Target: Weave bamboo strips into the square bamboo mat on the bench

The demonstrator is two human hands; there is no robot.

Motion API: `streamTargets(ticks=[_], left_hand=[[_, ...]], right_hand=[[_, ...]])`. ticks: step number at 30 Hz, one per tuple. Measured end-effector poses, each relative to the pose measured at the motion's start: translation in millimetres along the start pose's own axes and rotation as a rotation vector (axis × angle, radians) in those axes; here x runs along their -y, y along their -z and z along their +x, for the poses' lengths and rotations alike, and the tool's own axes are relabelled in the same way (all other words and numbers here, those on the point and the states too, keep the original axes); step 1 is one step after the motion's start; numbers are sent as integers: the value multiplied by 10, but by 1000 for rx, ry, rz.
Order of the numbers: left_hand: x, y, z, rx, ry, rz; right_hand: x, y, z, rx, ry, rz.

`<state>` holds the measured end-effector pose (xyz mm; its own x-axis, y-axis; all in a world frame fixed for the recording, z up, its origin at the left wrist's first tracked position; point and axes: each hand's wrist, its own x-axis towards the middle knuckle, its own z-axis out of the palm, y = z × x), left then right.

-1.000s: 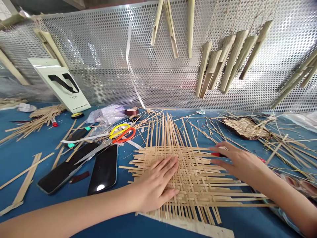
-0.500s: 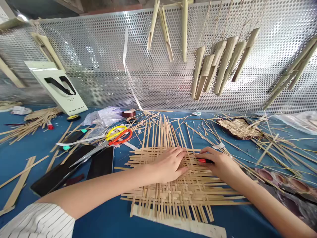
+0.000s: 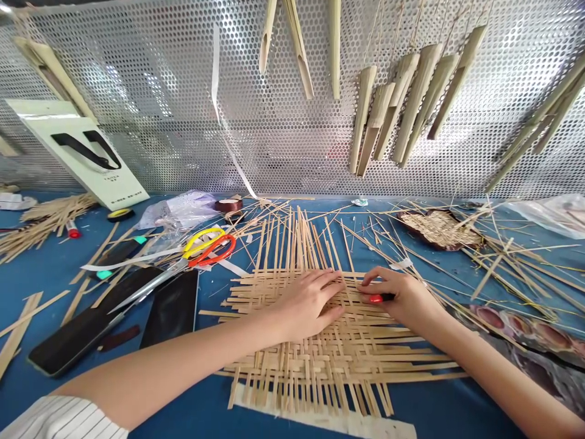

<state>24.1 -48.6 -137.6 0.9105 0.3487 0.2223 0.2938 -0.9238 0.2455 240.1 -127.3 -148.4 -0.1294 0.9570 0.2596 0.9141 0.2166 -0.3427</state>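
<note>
A mat of bamboo strips (image 3: 315,369), partly woven with loose ends on every side, lies in front of me. My left hand (image 3: 308,305) rests palm down on its upper middle, fingers stretched out and slightly apart. At the mat's upper right, my right hand (image 3: 406,299) is curled, with a small red-ended black tool (image 3: 375,298) in its palm; its exact kind is hidden. Thumb and fingertips of that hand touch the strip ends. Long upright strips (image 3: 299,241) fan out beyond the mat's far edge. Under the near edge shows a pale flat strip (image 3: 329,421).
Left of the mat are scissors (image 3: 187,259) with yellow and red handles, lying over dark flat pieces (image 3: 171,305). Farther left stand a white box (image 3: 86,155) and a strip bundle (image 3: 46,222). Bamboo tubes (image 3: 418,100) hang on a perforated metal panel (image 3: 283,140). Loose strips (image 3: 507,262) litter the right.
The view has shifted slightly, so the panel and the things at left appear higher or farther left. Both hands stay at almost the same places on the mat.
</note>
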Motion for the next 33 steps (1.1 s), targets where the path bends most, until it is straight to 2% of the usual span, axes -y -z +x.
streamTargets(ticks=[3,5,8,11,16,20,23,26,29,31,33], left_hand=[[3,2,0,-24,-13,-4],[-21,19,-6,-55,-65,10],[-114,62,-35,-51,-269,12],[-215,89,-80,7,-394,-35],[-222,69,-113,60,-345,-75],[-186,57,-96,95,-334,-87],[-192,66,-90,98,-336,-97],[-233,96,-109,85,-399,-111],[-294,127,-146,133,-448,-164],[-326,132,-164,160,-443,-203],[-336,119,-168,169,-420,-235]], right_hand=[[44,26,-9,-17,-48,-35],[78,70,-14,-85,-115,-73],[128,176,-22,-187,-252,-146],[152,271,-35,-190,-369,-193],[30,222,-110,-101,-496,-305],[-174,119,-143,-133,-437,-413],[-191,219,-119,-134,-425,-436],[71,477,-150,-266,-474,-432],[564,634,-337,-352,-475,-322],[887,560,-532,-335,-385,-206],[1111,354,-727,-276,-310,-109]])
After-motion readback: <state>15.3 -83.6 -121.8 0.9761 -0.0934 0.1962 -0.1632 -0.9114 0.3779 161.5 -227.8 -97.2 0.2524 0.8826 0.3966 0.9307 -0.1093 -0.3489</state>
